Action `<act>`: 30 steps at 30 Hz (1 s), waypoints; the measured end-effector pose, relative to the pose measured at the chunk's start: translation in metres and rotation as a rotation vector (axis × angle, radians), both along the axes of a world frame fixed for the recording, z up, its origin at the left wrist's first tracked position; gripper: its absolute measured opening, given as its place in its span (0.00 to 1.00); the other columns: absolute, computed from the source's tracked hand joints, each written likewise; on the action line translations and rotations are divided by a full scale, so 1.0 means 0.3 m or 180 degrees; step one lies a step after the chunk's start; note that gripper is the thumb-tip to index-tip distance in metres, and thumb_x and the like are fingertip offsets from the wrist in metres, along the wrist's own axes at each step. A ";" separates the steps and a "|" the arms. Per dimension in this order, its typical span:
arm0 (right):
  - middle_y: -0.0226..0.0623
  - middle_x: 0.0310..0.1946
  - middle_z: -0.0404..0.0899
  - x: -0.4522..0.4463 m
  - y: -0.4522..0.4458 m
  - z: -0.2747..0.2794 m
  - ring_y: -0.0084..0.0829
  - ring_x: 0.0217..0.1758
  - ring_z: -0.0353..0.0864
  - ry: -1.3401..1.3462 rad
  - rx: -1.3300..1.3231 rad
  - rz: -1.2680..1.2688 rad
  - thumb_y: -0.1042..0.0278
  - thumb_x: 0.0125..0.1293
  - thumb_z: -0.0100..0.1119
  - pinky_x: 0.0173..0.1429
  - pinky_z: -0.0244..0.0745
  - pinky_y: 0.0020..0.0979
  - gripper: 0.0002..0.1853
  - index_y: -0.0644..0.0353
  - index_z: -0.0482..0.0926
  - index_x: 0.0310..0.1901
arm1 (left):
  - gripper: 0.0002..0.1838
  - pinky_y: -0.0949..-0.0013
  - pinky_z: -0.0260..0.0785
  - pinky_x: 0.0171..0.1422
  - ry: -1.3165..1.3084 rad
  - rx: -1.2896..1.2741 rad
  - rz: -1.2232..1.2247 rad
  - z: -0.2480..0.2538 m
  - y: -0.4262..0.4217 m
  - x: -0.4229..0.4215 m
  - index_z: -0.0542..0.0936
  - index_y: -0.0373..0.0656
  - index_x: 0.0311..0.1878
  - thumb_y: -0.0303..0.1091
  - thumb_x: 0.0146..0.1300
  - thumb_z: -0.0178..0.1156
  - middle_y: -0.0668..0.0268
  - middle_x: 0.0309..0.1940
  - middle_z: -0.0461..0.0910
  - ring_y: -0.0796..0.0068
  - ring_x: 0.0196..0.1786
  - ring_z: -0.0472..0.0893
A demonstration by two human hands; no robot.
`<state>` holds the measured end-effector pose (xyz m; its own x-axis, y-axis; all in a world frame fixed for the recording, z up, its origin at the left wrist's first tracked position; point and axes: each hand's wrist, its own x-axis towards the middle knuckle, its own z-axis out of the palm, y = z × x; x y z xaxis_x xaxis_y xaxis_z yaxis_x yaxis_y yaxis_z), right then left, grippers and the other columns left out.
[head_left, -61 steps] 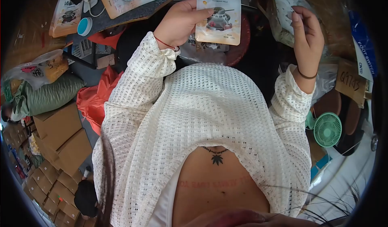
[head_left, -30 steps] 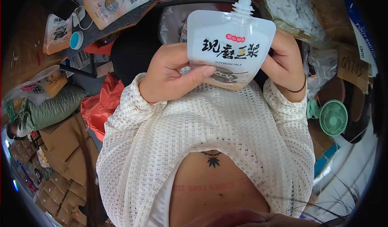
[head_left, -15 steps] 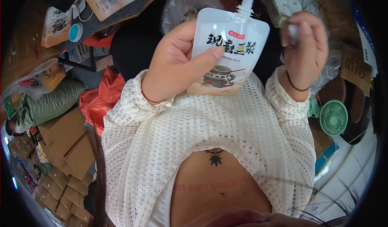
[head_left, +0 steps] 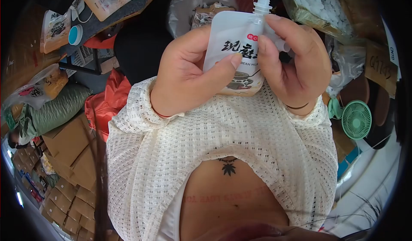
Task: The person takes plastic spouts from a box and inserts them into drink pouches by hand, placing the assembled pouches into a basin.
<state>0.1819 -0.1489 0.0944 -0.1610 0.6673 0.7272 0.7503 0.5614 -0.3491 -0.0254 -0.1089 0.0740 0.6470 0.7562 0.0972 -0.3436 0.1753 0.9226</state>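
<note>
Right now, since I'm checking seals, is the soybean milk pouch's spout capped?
Uncapped: the spout shows bare above the pouch; nothing covers its tip.

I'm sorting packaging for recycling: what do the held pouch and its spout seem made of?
Pouch: probably plastic film, smooth and slightly glossy, judging by its sheen and thin edges; inner layers can't be seen. Spout: likely rigid plastic, translucent white, with moulded-looking rings.

Shows glossy plastic on the flat white pouch [head_left: 229, 31] and its translucent tubular spout [head_left: 262, 3]; below that pouch, rough openwork cloth on a cream sweater [head_left: 219, 118] and, farther left, matt brown cardboard boxes [head_left: 68, 141].
</note>
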 end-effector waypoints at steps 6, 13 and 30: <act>0.40 0.37 0.86 -0.001 0.001 -0.017 0.30 0.31 0.80 -0.0083 0.0226 -0.0005 0.79 0.60 0.75 0.35 0.74 0.26 0.20 0.67 0.81 0.54 | 0.19 0.73 0.74 0.61 -0.0071 -0.0009 0.0048 -0.013 -0.008 0.010 0.77 0.32 0.65 0.21 0.72 0.61 0.63 0.54 0.84 0.80 0.55 0.82; 0.41 0.39 0.87 -0.006 -0.007 -0.013 0.30 0.32 0.82 -0.0128 0.0151 -0.0030 0.79 0.60 0.75 0.36 0.76 0.27 0.19 0.67 0.81 0.53 | 0.18 0.73 0.74 0.61 -0.0206 -0.0015 0.0047 -0.028 -0.007 0.018 0.77 0.32 0.64 0.22 0.73 0.60 0.63 0.55 0.84 0.81 0.55 0.81; 0.33 0.30 0.82 -0.027 0.020 -0.053 0.29 0.26 0.79 0.0286 0.0300 -0.0132 0.72 0.58 0.77 0.29 0.71 0.27 0.14 0.61 0.81 0.42 | 0.17 0.71 0.74 0.63 -0.0303 -0.0439 -0.0084 -0.061 -0.018 0.017 0.78 0.33 0.64 0.23 0.74 0.60 0.62 0.56 0.84 0.79 0.57 0.82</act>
